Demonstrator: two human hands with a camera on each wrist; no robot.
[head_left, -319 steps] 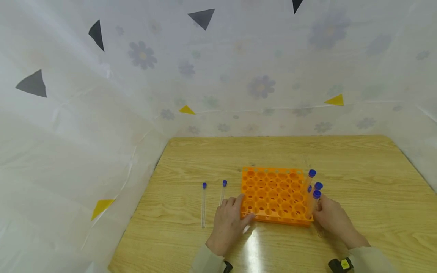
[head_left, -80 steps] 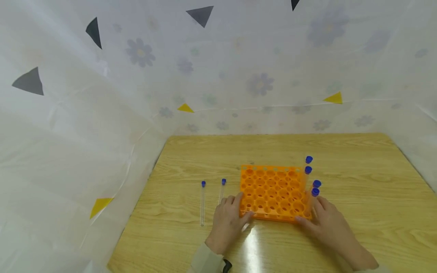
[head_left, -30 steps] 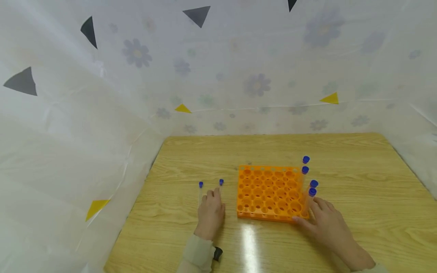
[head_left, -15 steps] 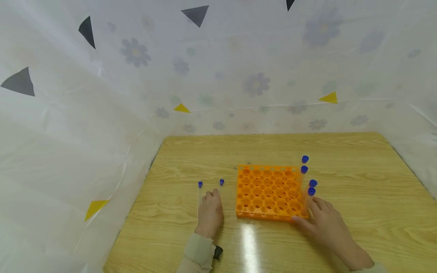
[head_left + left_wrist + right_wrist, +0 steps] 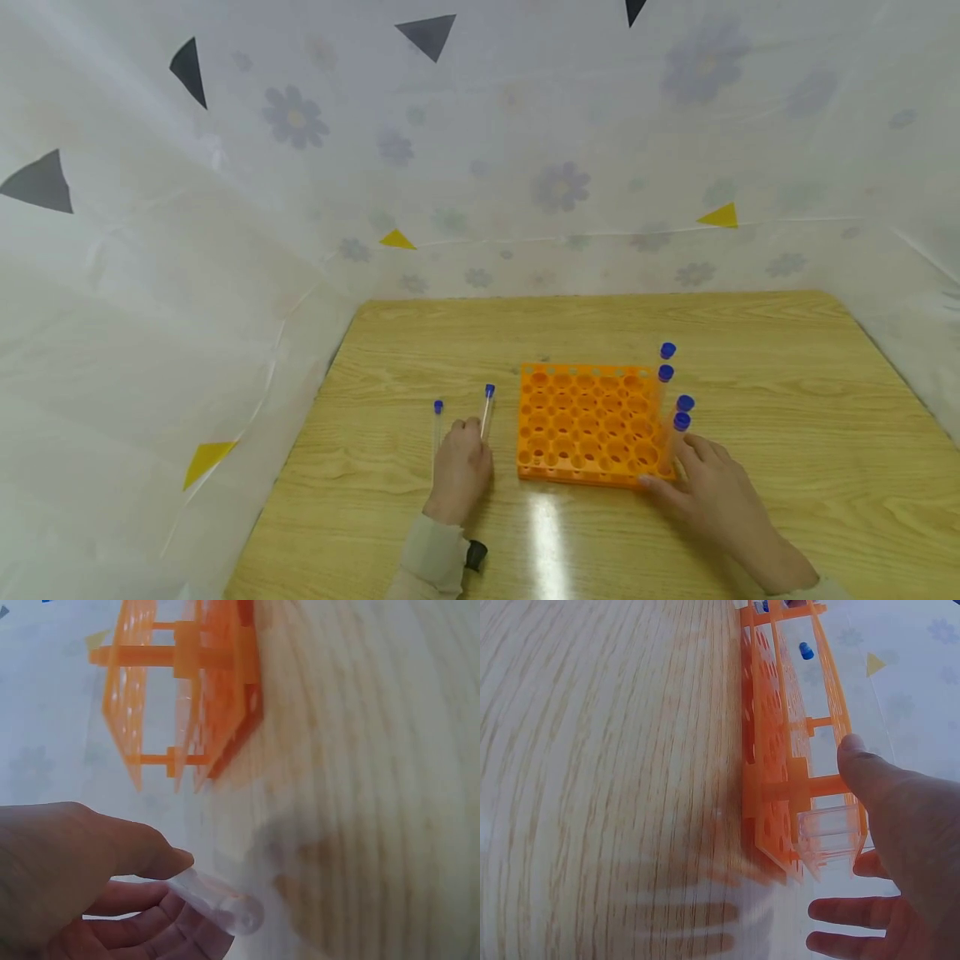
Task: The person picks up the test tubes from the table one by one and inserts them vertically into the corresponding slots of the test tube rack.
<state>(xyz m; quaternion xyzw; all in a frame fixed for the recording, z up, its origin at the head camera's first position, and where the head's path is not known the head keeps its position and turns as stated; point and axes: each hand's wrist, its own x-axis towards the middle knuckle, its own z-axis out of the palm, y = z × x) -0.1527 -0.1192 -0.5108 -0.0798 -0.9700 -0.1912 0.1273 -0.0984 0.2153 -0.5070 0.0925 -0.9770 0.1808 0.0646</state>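
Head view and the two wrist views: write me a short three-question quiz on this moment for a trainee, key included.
1. Multiple choice. What does the left hand hold?
A) A metal spoon
B) A slim, clear, blue-capped tube
C) Nothing

2. True or false: the right hand touches the orange plastic rack with round holes.

3. Count. In the head view, how many upright blue-capped tubes show at the rack's right end?

Key: 1. B. 2. True; its thumb rests on the rack's edge. 3. Four.
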